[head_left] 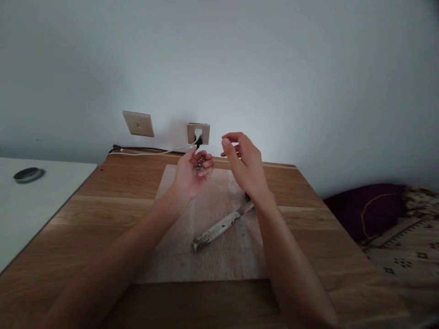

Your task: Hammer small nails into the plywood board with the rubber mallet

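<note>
My left hand point(192, 171) is turned palm up above the board, its fingers curled around several thin metal nails point(200, 168). To its right, my right hand point(245, 162) is raised with thumb and forefinger brought together in a pinch; anything between them is too small to make out. Below both hands lies a pale wooden board point(178, 256). A hammer point(219, 227) rests diagonally across it, its worn, white-coated handle toward me. The right wrist hides most of the dark head. Small marks or nail heads dot the board's far part.
The board lies on a wooden table point(113, 217) against a wall. A white cable point(147, 154) runs along the back edge to a wall socket point(189, 134). At left, a dark round object point(29, 175) sits on a white surface point(61, 196). Patterned fabric point(408, 246) lies at right.
</note>
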